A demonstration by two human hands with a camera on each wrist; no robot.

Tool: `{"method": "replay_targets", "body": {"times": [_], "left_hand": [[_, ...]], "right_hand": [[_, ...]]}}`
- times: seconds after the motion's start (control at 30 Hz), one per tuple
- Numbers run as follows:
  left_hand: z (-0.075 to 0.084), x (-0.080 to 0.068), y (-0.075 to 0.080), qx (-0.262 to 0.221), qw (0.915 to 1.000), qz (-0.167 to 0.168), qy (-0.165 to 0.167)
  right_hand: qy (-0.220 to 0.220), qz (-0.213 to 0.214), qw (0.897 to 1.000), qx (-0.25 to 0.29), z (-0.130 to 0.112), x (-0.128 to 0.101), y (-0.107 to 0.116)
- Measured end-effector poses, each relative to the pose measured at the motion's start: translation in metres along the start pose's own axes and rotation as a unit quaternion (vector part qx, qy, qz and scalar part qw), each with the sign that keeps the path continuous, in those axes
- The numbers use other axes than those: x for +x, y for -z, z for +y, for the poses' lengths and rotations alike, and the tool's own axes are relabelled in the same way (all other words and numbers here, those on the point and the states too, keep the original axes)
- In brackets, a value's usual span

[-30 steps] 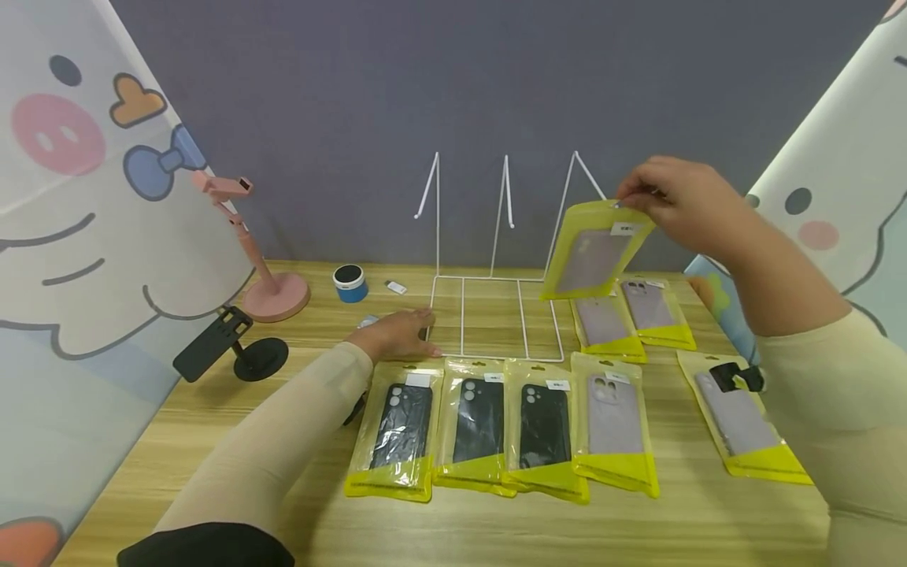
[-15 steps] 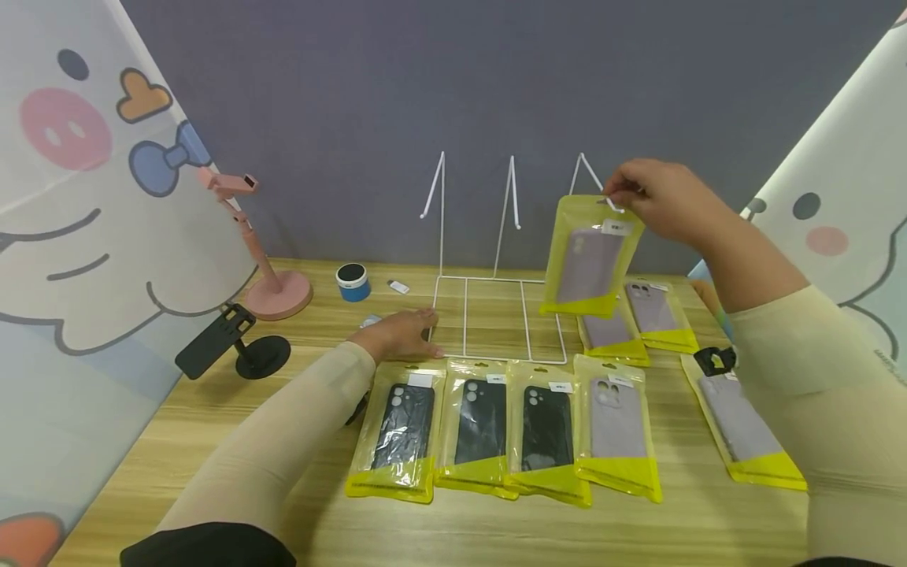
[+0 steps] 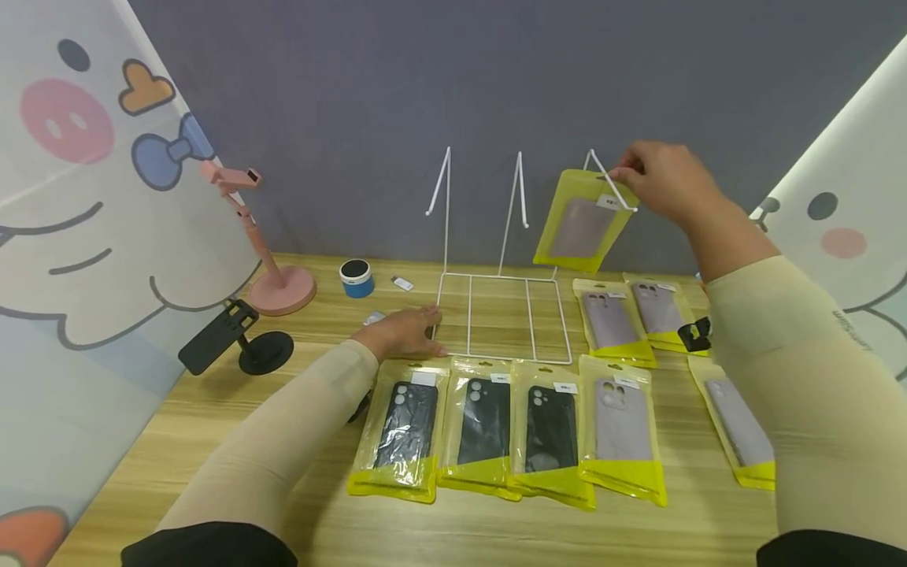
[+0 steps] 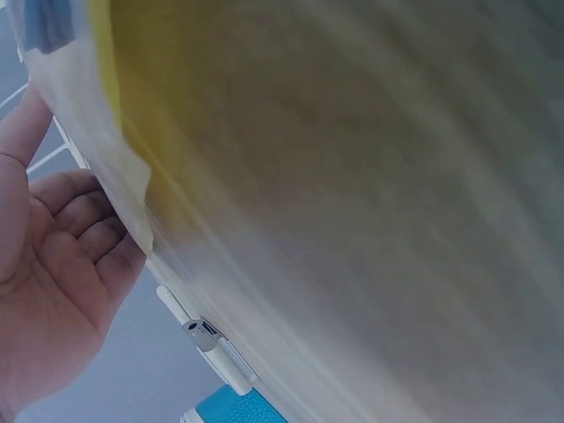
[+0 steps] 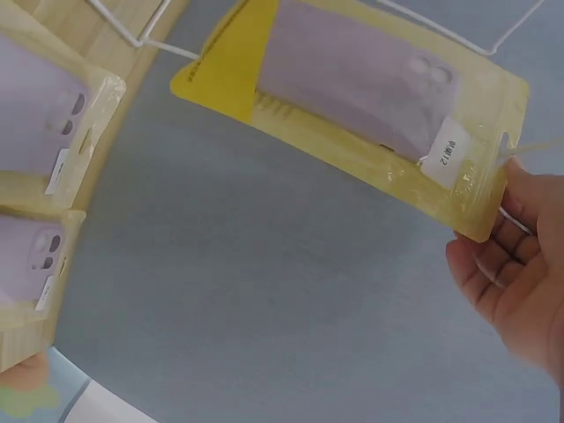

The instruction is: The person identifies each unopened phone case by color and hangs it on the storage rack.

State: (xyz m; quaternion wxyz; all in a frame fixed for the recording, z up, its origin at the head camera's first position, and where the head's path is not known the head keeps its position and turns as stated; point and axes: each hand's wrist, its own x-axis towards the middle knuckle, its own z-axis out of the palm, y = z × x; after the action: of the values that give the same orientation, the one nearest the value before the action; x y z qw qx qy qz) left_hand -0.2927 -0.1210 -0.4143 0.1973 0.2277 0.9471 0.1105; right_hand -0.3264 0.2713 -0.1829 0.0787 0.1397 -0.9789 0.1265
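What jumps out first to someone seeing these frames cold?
The right hand pinches the top of a yellow pouch with a lilac phone case, raised at the rightmost hook of the white wire rack. Below, a row of yellow-packaged cases lies along the wooden table, three black and one lilac. The left hand rests by the rack's front left corner.

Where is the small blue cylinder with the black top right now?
In the head view, the small blue cylinder stands at the table's far left, between the pink stand's round base and the white wire rack.
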Motion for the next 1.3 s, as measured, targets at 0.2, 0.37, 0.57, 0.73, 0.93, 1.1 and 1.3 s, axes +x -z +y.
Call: {"method": "replay_targets", "body": {"times": [0.2,0.37,0.57,0.73,0.93,1.1,1.3], "left_hand": [[0.001,-0.002,-0.001,-0.004,1.0000,0.000,0.000],[0.004,-0.003,-0.001,-0.012,0.9999,0.001,-0.004],[0.009,-0.001,-0.001,-0.014,0.9999,-0.004,-0.008],[0.012,0.002,0.000,-0.013,0.9998,-0.007,-0.013],[0.012,0.004,-0.001,-0.007,0.9998,-0.009,-0.015],[0.011,0.006,-0.002,-0.009,0.9998,-0.012,-0.013],[0.008,0.006,-0.002,-0.006,0.9998,-0.013,-0.016]], "right_hand": [[-0.043,-0.015,0.998,-0.052,0.003,0.013,0.001],[-0.080,-0.032,0.993,-0.075,0.005,0.024,0.001],[-0.113,-0.032,0.990,-0.079,0.010,0.032,0.002],[-0.129,-0.023,0.989,-0.074,0.012,0.034,0.002],[-0.126,-0.011,0.990,-0.055,0.015,0.027,0.000],[-0.126,0.002,0.992,-0.031,0.021,0.016,0.000],[-0.108,0.022,0.994,-0.004,0.023,-0.005,0.008]]}}
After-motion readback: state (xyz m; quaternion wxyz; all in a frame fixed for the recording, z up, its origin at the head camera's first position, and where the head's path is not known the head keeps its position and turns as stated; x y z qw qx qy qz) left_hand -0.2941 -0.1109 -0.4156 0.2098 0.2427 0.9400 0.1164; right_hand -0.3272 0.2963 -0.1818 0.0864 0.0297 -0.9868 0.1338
